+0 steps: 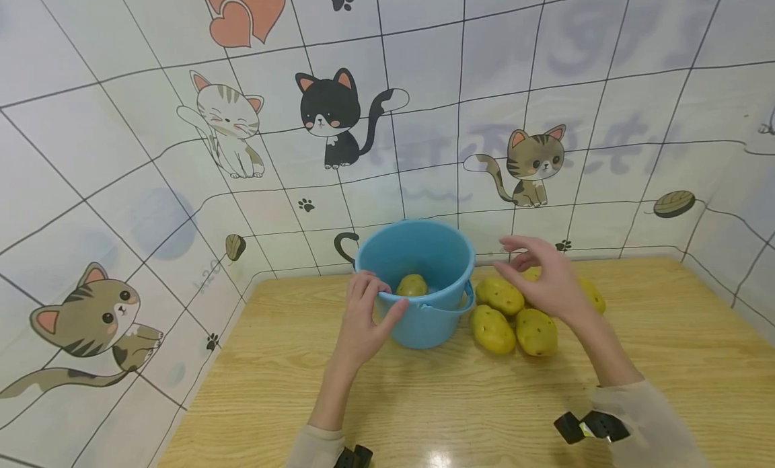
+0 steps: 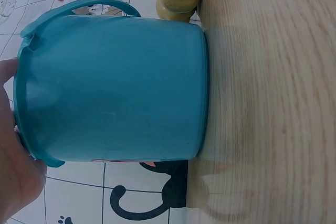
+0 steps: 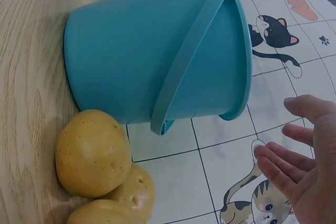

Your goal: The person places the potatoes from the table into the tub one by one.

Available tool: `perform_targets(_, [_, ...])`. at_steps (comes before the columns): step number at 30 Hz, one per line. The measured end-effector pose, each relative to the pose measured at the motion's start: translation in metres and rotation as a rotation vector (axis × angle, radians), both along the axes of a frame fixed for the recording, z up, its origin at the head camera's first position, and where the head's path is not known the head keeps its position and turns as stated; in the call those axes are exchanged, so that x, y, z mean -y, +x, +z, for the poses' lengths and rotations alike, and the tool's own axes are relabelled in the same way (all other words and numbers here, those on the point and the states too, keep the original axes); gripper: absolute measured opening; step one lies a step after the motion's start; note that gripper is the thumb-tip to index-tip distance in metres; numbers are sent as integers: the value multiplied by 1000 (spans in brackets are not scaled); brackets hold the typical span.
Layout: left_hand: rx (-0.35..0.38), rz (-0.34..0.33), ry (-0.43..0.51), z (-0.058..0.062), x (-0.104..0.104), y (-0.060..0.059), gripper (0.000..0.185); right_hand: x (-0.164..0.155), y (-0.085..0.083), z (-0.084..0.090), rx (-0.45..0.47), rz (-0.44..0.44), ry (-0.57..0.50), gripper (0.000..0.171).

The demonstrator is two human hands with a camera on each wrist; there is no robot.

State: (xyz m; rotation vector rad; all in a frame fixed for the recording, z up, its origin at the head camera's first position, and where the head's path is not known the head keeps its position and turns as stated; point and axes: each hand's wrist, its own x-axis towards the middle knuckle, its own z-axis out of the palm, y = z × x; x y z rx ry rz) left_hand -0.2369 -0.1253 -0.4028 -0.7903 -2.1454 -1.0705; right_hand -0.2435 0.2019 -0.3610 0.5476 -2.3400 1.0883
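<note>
A blue plastic bucket [image 1: 424, 300] [image 2: 115, 87] [image 3: 157, 61] stands on the wooden table [image 1: 424, 401], with one potato [image 1: 412, 286] inside. My left hand [image 1: 368, 315] grips its near rim, thumb outside and fingers curled over the edge. My right hand [image 1: 541, 274] [image 3: 302, 161] hovers open and holds nothing, just right of the bucket and above a heap of yellow potatoes [image 1: 508, 317] [image 3: 94, 153] lying beside the bucket.
Walls covered in cat-patterned tile sheeting [image 1: 327, 118] enclose the table at the back and left. The bucket's handle [image 3: 189, 56] hangs down on the right side. Bare wood extends toward the front and right of the table.
</note>
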Motion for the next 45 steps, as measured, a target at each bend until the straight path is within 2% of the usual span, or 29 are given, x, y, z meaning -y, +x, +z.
perform_targets(7, [8,-1,-10,-1,0,0,21,-14,3,-6,-49,-13,-33,42])
perform_targets(17, [14,2,-9,-1,0,-1,21,-33,6,-12,48,-70,-37,46])
perform_targets(21, [14,4,-13,-2,0,-1,21,-40,7,-16,53,-100,-28,46])
perform_targets(31, [18,6,-9,-1,0,0,21,-62,11,-25,55,-156,-80,45])
perform_targets(45, [25,7,-14,-2,1,-1,22,-90,11,-36,160,-270,-41,54])
